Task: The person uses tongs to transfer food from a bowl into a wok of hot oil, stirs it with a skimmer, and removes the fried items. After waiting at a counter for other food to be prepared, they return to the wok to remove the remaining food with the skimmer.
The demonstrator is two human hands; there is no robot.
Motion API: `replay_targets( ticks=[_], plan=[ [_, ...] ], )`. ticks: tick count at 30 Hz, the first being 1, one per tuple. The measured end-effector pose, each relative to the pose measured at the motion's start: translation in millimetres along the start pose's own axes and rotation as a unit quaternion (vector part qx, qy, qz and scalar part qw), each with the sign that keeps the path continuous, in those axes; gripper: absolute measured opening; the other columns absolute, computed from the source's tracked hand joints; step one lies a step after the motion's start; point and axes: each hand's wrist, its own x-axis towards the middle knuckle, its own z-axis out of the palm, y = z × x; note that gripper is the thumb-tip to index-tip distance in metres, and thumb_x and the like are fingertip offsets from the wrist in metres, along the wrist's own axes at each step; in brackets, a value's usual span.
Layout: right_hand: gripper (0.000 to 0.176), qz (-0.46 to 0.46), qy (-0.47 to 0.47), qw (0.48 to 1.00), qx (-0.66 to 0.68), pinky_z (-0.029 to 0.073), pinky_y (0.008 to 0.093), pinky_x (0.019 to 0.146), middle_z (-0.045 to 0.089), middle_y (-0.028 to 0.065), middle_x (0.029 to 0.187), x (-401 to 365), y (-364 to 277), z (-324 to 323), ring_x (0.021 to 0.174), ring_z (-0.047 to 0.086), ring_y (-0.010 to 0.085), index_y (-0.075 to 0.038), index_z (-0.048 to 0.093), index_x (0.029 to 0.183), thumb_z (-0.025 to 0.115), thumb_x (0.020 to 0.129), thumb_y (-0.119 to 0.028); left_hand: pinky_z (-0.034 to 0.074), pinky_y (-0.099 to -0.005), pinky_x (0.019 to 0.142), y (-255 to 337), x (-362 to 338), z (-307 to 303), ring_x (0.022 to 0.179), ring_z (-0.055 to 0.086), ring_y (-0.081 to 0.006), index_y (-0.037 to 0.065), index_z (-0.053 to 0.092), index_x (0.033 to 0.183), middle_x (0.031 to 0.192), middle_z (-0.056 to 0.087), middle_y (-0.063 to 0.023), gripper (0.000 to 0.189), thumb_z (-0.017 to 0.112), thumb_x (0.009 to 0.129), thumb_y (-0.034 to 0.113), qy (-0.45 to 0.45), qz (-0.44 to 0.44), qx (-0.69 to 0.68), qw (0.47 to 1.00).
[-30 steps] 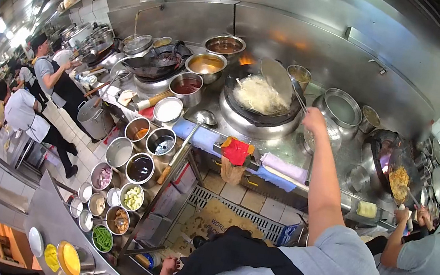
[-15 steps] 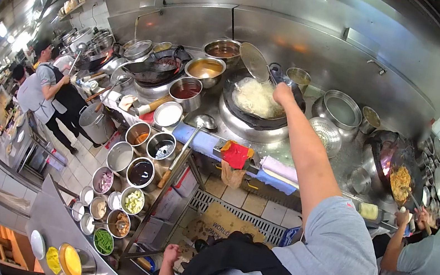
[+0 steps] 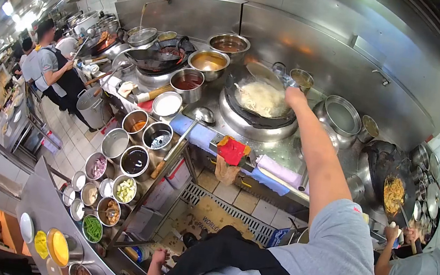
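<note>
My right arm reaches over the stove, and my right hand (image 3: 294, 96) is closed on the handle of a round, flat skimmer (image 3: 265, 74). The skimmer's disc is tilted above the far side of a black wok (image 3: 267, 123). White, foaming food (image 3: 262, 99) fills the wok, its details blurred by bubbles. Low beside my body, my left hand (image 3: 160, 257) hangs with loosely curled fingers and nothing visible in them. Near the wok's left stand a steel bowl of amber liquid (image 3: 208, 61) and a pot of dark red sauce (image 3: 187, 81).
A ladle (image 3: 204, 115) lies on the counter edge, by blue cloths (image 3: 198, 134) and a red cloth (image 3: 232, 150). Several ingredient containers, including green beans (image 3: 92, 227), line the left. At right, a co-worker (image 3: 417, 272) stirs noodles (image 3: 393, 195). Other people (image 3: 53, 66) stand far left.
The skimmer has tipped down from its raised position and moved right, closer to the food. My right hand has shifted slightly right. My left hand has moved slightly left and down in view.
</note>
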Motion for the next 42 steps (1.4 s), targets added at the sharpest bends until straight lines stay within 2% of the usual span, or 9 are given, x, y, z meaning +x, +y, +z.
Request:
replay_targets(
  ticks=[7,14,15,22,24,29,34,40,42],
  plan=[
    [0.022,-0.062,-0.044,0.987,-0.140,0.049,0.0401,0.075,0.060,0.0242,0.092,-39.0,21.7,-78.6,0.089,0.059,0.0348,0.003,0.063,0.086,0.052,0.067,0.000,0.037,-0.0288,0.042,-1.5,34.8,12.9,0.052,0.051,-0.0151,0.013,0.048,0.088,0.067,0.054,-0.0044,0.009,0.047,0.085,0.022,-0.001,0.053,-0.154,0.987],
    [0.034,-0.034,0.008,0.999,0.040,0.046,0.0388,0.081,0.059,0.0203,0.099,-111.7,34.6,-51.5,0.093,0.057,0.0333,-0.002,0.061,0.099,0.060,0.065,-0.010,0.037,-0.0294,0.042,-44.3,81.2,-8.8,0.052,0.051,-0.0158,0.013,0.049,0.089,0.068,0.055,-0.0052,0.011,0.048,0.086,0.023,-0.170,-0.056,-0.268,0.947],
    [0.040,-0.095,-0.057,0.993,-0.045,0.045,0.0390,0.081,0.059,0.0211,0.100,-88.9,36.7,-13.1,0.092,0.057,0.0342,-0.002,0.060,0.103,0.059,0.064,-0.009,0.039,-0.0300,0.041,-11.2,29.9,-3.2,0.051,0.050,-0.0155,0.012,0.051,0.089,0.066,0.054,-0.0051,0.012,0.047,0.086,0.023,-0.050,0.021,-0.122,0.991],
    [0.034,-0.003,0.024,0.994,0.106,0.044,0.0399,0.081,0.059,0.0210,0.099,-129.3,-2.0,0.9,0.093,0.056,0.0352,-0.001,0.058,0.101,0.049,0.069,-0.004,0.041,-0.0294,0.044,9.7,75.1,-34.2,0.051,0.050,-0.0145,0.008,0.053,0.088,0.066,0.054,-0.0047,0.016,0.049,0.085,0.023,-0.054,0.161,-0.010,0.985],
    [0.032,0.001,0.066,0.986,0.156,0.044,0.0405,0.081,0.059,0.0212,0.099,-145.6,-12.8,11.1,0.093,0.056,0.0358,0.000,0.058,0.100,0.049,0.070,-0.004,0.042,-0.0294,0.045,13.7,98.5,-47.3,0.053,0.051,-0.0141,0.008,0.053,0.087,0.066,0.054,-0.0039,0.016,0.051,0.084,0.023,-0.159,0.058,-0.218,0.961],
    [0.031,0.062,0.005,0.995,0.072,0.045,0.0392,0.082,0.059,0.0191,0.099,-101.7,-22.9,80.0,0.094,0.056,0.0358,-0.001,0.060,0.096,0.053,0.066,-0.005,0.043,-0.0291,0.048,35.6,101.9,-52.2,0.058,0.053,-0.0149,0.007,0.053,0.087,0.066,0.054,-0.0025,0.016,0.053,0.084,0.022,-0.082,0.184,-0.010,0.979],
    [0.029,0.052,0.137,0.977,0.155,0.045,0.0413,0.079,0.061,0.0199,0.092,-133.1,-26.6,40.6,0.090,0.057,0.0364,-0.004,0.060,0.097,0.048,0.070,-0.005,0.042,-0.0289,0.048,45.1,109.8,-55.5,0.055,0.050,-0.0131,0.006,0.053,0.083,0.065,0.052,-0.0013,0.014,0.053,0.085,0.020,-0.069,0.176,-0.025,0.982],
    [0.034,0.083,0.079,0.988,0.105,0.045,0.0420,0.077,0.061,0.0215,0.088,-109.6,-27.6,93.9,0.086,0.058,0.0367,-0.006,0.058,0.106,0.046,0.074,-0.005,0.041,-0.0282,0.049,47.4,76.2,-66.1,0.051,0.049,-0.0129,0.005,0.054,0.081,0.066,0.054,-0.0024,0.012,0.052,0.084,0.016,-0.108,0.155,0.002,0.982],
    [0.035,0.172,0.066,0.938,0.294,0.046,0.0401,0.078,0.061,0.0209,0.087,-99.9,-41.5,82.8,0.087,0.058,0.0360,-0.004,0.056,0.109,0.047,0.076,-0.008,0.043,-0.0277,0.054,36.6,94.7,-70.2,0.057,0.052,-0.0138,0.003,0.055,0.079,0.073,0.058,-0.0035,0.011,0.053,0.082,0.013,-0.145,0.224,0.046,0.963]
  ],
)
